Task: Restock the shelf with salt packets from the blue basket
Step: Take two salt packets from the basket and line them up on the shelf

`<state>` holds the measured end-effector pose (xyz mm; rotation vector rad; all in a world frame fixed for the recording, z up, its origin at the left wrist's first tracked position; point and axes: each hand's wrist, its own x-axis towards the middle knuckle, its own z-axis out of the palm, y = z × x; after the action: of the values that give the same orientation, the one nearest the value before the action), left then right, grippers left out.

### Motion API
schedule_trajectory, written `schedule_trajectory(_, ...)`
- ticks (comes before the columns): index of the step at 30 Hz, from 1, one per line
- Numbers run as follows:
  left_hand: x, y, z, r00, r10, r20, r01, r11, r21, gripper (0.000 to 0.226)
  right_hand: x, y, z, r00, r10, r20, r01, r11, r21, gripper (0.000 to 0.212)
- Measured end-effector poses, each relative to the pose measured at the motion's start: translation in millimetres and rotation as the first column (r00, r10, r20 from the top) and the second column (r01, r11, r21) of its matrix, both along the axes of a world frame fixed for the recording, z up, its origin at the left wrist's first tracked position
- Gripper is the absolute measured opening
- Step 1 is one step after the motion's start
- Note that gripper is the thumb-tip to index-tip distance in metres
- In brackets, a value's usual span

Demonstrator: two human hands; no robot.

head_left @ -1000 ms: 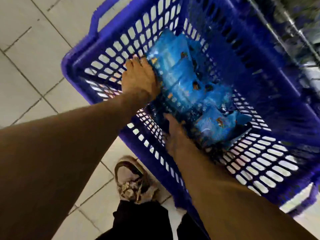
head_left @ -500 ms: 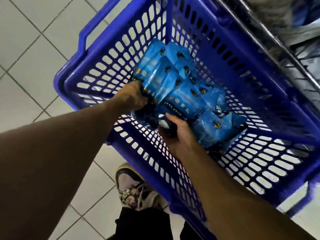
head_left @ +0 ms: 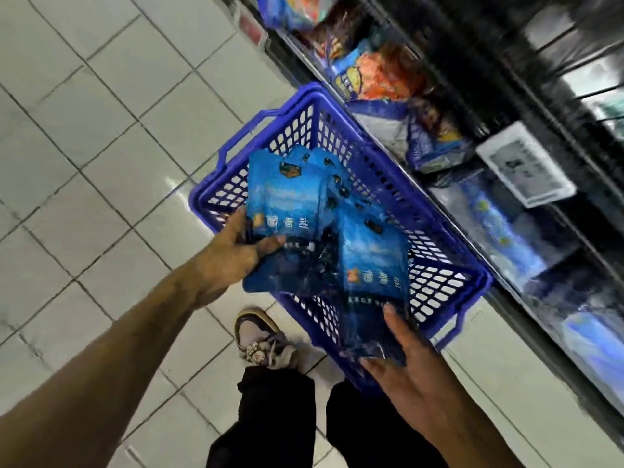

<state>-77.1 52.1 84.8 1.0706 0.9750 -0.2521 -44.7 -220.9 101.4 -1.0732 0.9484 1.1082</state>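
While both hands hold blue salt packets above the blue basket (head_left: 449, 231), counting: two hands, one basket, one shoe (head_left: 261, 339), and a fanned sheaf of packets too overlapped and blurred to number exactly, at least half a dozen by the dark emblems near their tops. Left hand (head_left: 233, 251) clamped on the salt packets (head_left: 287, 211), thumb lying across the printed face, other fingers hidden behind the sheaf. Right hand (head_left: 412, 363) gripping the lower edge of the front packet (head_left: 371, 265), thumb pressed on its face, fingers (head_left: 374, 364) spread under its bottom edge. Glossy deep-blue pouches, each with a small dark emblem near the top, an orange mark and pale characters across the middle, darker at the foot. Sheaf raised out of the basket, spanning from the left-hand fingers across to the right-hand fingers, front packet nearest the right thumb. Under and beyond both sets of fingers, the lattice-walled basket standing on the tiled floor (head_left: 84, 163), one handle on the far side of the left fingers. To the right of the right-hand fingers, the shelf (head_left: 513, 231) with blurred blue and orange bags and a white price tag (head_left: 526, 170). Below the fingers, the shoe and dark trouser legs (head_left: 277, 420).
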Motion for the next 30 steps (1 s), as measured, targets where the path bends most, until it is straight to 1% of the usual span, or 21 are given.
schedule_trajectory(1, -8.7, -4.9, 17.6, 0.999, 0.043, 0.03, -0.042, 0.998, -0.054, 0.051, -1.0, -0.3, 22.0, 1.0, -0.008, 0.021, 0.007, 0.999, 0.035, 0.032)
schedule_trajectory(2, -17.4, -10.9, 40.4, 0.994, 0.105, 0.036, -0.101, 0.991, -0.093, 0.052, -1.4, 1.2, 47.9, 0.999, -0.026, 0.027, 0.024, 0.997, 0.071, 0.034)
schedule_trajectory(4, -39.2, -25.0, 77.0, 0.979, 0.204, 0.024, -0.199, 0.971, -0.134, 0.054, -1.2, 0.9, 86.4, 0.998, -0.029, 0.064, 0.018, 0.987, 0.158, 0.049)
schedule_trajectory(6, -53.8, -35.3, 121.8, 0.965, 0.261, 0.002, -0.255, 0.946, -0.201, 0.052, 3.4, 5.2, 130.9, 0.989, 0.041, 0.142, -0.073, 0.971, 0.228, 0.058)
schedule_trajectory(8, -64.4, -39.9, 168.8, 0.953, 0.303, -0.01, -0.295, 0.92, -0.257, 0.05, 4.8, 12.0, 175.6, 0.968, 0.129, 0.217, -0.181, 0.954, 0.24, 0.062)
schedule_trajectory(9, -67.5, -42.8, 188.9, 0.947, 0.32, -0.007, -0.311, 0.913, -0.264, 0.05, 6.7, 15.0, 195.1, 0.954, 0.158, 0.254, -0.222, 0.943, 0.249, 0.054)
schedule_trajectory(10, -71.7, -44.9, 213.9, 0.943, 0.332, 0.004, -0.319, 0.91, -0.265, 0.052, 7.2, 16.7, 219.8, 0.939, 0.186, 0.29, -0.265, 0.928, 0.26, 0.038)
schedule_trajectory(11, -75.1, -45.4, 234.6, 0.941, 0.339, 0.012, -0.324, 0.909, -0.264, 0.056, 8.5, 21.2, 242.6, 0.928, 0.211, 0.308, -0.299, 0.915, 0.272, 0.024)
schedule_trajectory(12, -78.6, -45.6, 258.6, 0.941, 0.337, 0.031, -0.319, 0.914, -0.251, 0.061, 8.5, 25.4, 269.0, 0.923, 0.211, 0.322, -0.302, 0.916, 0.266, 0.025)
schedule_trajectory(14, -84.6, -42.2, 298.8, 0.941, 0.329, 0.076, -0.306, 0.927, -0.218, 0.056, 7.8, 31.1, 307.0, 0.899, 0.222, 0.377, -0.33, 0.91, 0.252, 0.04)
schedule_trajectory(15, -85.5, -39.7, 324.7, 0.943, 0.317, 0.098, -0.294, 0.936, -0.195, 0.055, 7.7, 35.4, 332.8, 0.877, 0.236, 0.419, -0.361, 0.898, 0.249, 0.042)
schedule_trajectory(16, -86.6, -36.5, 346.6, 0.945, 0.303, 0.126, -0.28, 0.945, -0.171, 0.059, 7.9, 39.4, 354.5, 0.867, 0.235, 0.439, -0.368, 0.896, 0.248, 0.044)
schedule_trajectory(18, -86.9, -33.9, 395.5, 0.946, 0.282, 0.158, -0.269, 0.958, -0.097, 0.074, 10.3, 40.1, 397.0, 0.863, 0.227, 0.451, -0.342, 0.92, 0.191, 0.049)
schedule_trajectory(20, -87.9, -34.3, 439.8, 0.941, 0.279, 0.189, -0.277, 0.96, -0.038, 0.081, 13.0, 38.9, 438.0, 0.873, 0.197, 0.446, -0.3, 0.939, 0.171, 0.048)
schedule_trajectory(21, -88.1, -36.3, 461.3, 0.937, 0.284, 0.204, -0.287, 0.958, -0.015, 0.083, 14.4, 36.5, 457.7, 0.87, 0.194, 0.453, -0.3, 0.938, 0.175, 0.041)
schedule_trajectory(22, -88.2, -38.7, 482.5, 0.933, 0.28, 0.225, -0.29, 0.957, 0.011, 0.084, 16.1, 32.7, 478.6, 0.856, 0.186, 0.483, -0.304, 0.936, 0.178, 0.036)
schedule_trajectory(24, -88.6, -45.0, 512.9, 0.927, 0.273, 0.256, -0.291, 0.956, 0.037, 0.082, 19.2, 25.1, 506.6, 0.808, 0.185, 0.559, -0.315, 0.938, 0.144, 0.034)
schedule_trajectory(26, -84.8, -54.1, 544.6, 0.922, 0.255, 0.292, -0.28, 0.959, 0.046, 0.085, 22.2, 14.3, 542.6, 0.758, 0.17, 0.63, -0.295, 0.95, 0.099, 0.04)
schedule_trajectory(28, -78.3, -64.5, 572.2, 0.912, 0.238, 0.335, -0.264, 0.964, 0.033, 0.092, 24.7, 1.0, 572.3, 0.704, 0.138, 0.697, -0.263, 0.962, 0.075, 0.053)
schedule_trajectory(30, -69.1, -75.5, 596.9, 0.899, 0.219, 0.379, -0.25, 0.968, 0.033, 0.102, 25.7, -12.1, 599.8, 0.646, 0.107, 0.756, -0.236, 0.97, 0.064, 0.058)
